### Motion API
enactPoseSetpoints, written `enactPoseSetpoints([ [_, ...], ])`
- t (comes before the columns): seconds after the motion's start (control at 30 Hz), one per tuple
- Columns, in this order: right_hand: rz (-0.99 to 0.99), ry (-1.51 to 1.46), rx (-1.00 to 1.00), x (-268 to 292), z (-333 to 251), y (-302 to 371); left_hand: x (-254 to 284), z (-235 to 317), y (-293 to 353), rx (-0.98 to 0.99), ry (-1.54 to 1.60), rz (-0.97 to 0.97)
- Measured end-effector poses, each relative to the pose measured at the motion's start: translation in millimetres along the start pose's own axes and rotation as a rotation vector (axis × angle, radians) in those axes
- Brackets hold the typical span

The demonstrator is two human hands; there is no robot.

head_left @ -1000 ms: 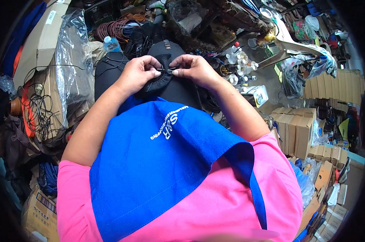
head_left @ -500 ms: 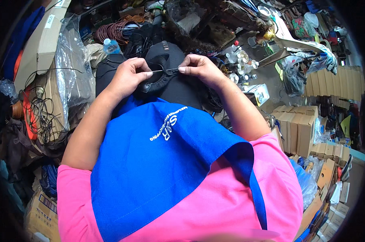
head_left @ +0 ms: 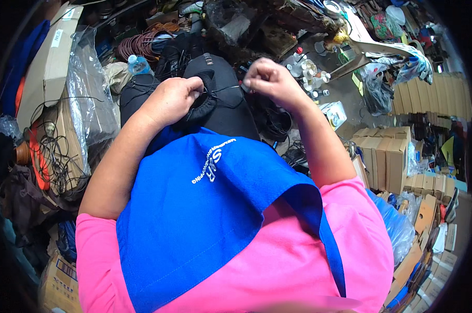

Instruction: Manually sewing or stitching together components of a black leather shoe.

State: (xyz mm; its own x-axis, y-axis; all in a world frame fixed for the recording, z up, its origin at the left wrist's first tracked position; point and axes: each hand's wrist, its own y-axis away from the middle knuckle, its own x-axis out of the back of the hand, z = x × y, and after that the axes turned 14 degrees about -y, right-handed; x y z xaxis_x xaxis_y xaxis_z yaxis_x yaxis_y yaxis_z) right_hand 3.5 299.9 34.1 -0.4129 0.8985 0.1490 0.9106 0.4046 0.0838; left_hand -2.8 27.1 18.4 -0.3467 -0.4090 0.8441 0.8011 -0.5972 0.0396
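One thin thread (head_left: 227,89) ran right from the black fabric piece (head_left: 201,110) on the lap (head_left: 233,117) toward the curled right hand (head_left: 271,82); left hand (head_left: 176,99) curled at its left, both holds unreadable; overpulling risked snapping the thread.

Coil (head_left: 137,46) is located at 11 o'clock. Bottles (head_left: 309,68) are clustered at 1 o'clock. Boxes (head_left: 384,161) stand at 3 o'clock, with blue plastic (head_left: 395,229) at 4 o'clock. Wires (head_left: 54,156) lie tangled at 9 o'clock; clear sheet (head_left: 92,94) at 10 o'clock.

Bare forearms (head_left: 125,151) forward, left hand (head_left: 172,99) half-closed, right hand (head_left: 272,83) higher and well apart, fingers (head_left: 258,84) curled.
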Motion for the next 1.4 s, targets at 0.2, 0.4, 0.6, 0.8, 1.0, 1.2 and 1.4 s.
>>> enactPoseSetpoints([
  [0.2, 0.192, 0.723, 0.084, -6, -2, -33, 2, 1, -2, -0.023, -0.187, -0.016],
  [0.4, -0.283, 1.08, 0.301, -40, -25, -23, 1, -5, -1, -0.06, -0.111, -0.024],
  [0.6, -0.378, 1.104, 0.344, -36, -6, -35, -2, -28, 12, -0.157, -0.062, -0.007],
  [0.8, -0.166, 1.0, -0.045, 26, 5, -4, 52, -53, 82, 0.285, -0.154, 0.072],
  [1.0, 0.191, -0.456, 0.026, -5, -27, -34, 82, -4, 56, 0.065, 0.792, 0.415],
  [1.2, -0.285, -0.671, 0.01, -59, -47, -34, 48, 42, 47, 0.008, 1.11, -0.272],
  [1.4, -0.075, 0.551, 0.039, 45, 31, 26, 91, -54, 133, 0.157, -0.395, 0.275],
])
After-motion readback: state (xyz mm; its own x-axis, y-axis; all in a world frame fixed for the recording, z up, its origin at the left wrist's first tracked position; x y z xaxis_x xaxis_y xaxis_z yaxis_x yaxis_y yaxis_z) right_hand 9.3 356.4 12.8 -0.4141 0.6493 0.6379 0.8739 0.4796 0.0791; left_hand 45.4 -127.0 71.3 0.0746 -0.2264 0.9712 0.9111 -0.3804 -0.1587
